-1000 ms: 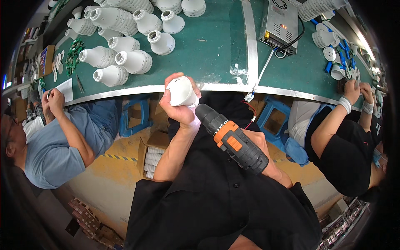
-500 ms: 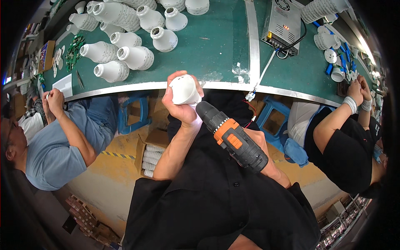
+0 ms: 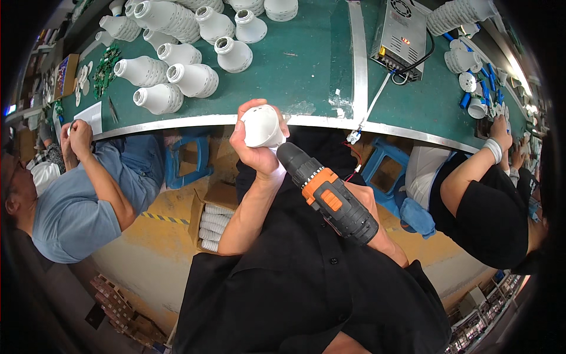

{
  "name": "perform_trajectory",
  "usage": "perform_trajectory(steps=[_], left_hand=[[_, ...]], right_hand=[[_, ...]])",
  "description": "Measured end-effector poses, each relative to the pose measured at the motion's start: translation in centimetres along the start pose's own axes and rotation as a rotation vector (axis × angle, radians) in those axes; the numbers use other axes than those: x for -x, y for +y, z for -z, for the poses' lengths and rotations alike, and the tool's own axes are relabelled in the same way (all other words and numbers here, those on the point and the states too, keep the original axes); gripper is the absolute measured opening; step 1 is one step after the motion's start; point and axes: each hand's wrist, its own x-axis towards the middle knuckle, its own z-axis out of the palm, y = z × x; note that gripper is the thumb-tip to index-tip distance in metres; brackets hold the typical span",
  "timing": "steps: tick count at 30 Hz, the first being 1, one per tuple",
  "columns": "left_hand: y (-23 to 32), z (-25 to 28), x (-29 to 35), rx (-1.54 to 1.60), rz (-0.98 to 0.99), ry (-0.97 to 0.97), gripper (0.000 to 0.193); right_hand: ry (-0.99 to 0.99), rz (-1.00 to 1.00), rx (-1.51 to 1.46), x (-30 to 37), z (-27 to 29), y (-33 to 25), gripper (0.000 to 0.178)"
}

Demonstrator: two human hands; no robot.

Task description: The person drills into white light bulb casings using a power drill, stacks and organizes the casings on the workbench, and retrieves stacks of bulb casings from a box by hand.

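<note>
My left hand [image 3: 252, 154] is closed around a white cone-shaped plastic lamp housing [image 3: 261, 127] just in front of the table edge. From the right, a black and orange cordless drill [image 3: 333, 197] points at the housing's lower right side, its chuck close against it. The drill's light brightens my left wrist. My right hand [image 3: 364, 194] grips the drill's handle, mostly hidden under its body. Whether the bit touches the housing is hard to see. On the green table stand several stacks of similar white housings [image 3: 193, 80].
A metal power supply [image 3: 401, 38] with cables sits on the table at right. A person in blue [image 3: 94, 189] sits at left, another in black [image 3: 477, 200] at right. Blue stools [image 3: 188, 159] and an open carton of white parts [image 3: 215, 224] stand below.
My hands, the housing and the drill have hardly moved. The person at right has shifted their hands apart over the table; the person at left moved slightly.
</note>
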Motion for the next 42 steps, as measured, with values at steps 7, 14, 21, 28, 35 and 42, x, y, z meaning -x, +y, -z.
perform_trajectory(steps=[7, 14, 21, 28, 35, 42], left_hand=[[0.4, -0.1, -0.1, -0.062, 0.001, 0.015, 0.055], [0.4, 0.0, -0.3, -0.051, -0.001, 0.021, 0.056], [0.4, 0.4, -0.7, -0.042, -0.01, 0.009, 0.056], [0.5, 0.1, -0.9, -0.018, -0.005, 0.025, 0.056], [0.6, -0.8, -1.0, -0.054, 0.004, 0.156, 0.055], [0.6, 0.6, -1.2, 0.146, 0.121, 0.198, 0.055]], right_hand=[[0.006, -0.009, 0.0, 0.2, 0.1, 0.0, 0.019], [0.014, 0.004, 0.022, 0.2, 0.2, -0.3, 0.019], [0.009, -0.017, 0.008, 0.2, 0.2, -0.4, 0.019], [0.02, -0.021, 0.0, 0.2, 0.2, -0.4, 0.02], [0.012, -0.04, -0.012, 0.3, 0.2, -0.5, 0.021], [0.026, -0.025, 0.071, 1.7, 0.1, 0.0, 0.02]])
